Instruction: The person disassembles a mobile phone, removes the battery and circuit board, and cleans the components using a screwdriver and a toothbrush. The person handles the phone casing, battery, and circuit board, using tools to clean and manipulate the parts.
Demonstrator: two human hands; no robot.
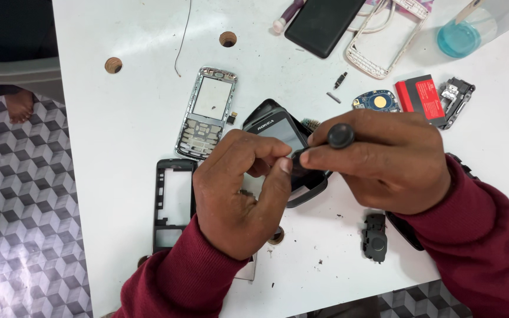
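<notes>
A black phone body (278,132) with a dark screen lies tilted on the white table (131,118). My left hand (240,191) pinches its lower part between thumb and fingers. My right hand (384,162) grips a black screwdriver (340,136) by its round cap, the tip pointing down at the phone where both hands meet. The tip itself is hidden by my fingers.
A silver keypad frame (206,112) and a black frame (172,200) lie to the left. A small black part (374,237) sits near the front edge. A red battery (419,97), circuit board (377,101), white frame (387,38), black slab (322,23) and blue dish (459,38) lie behind.
</notes>
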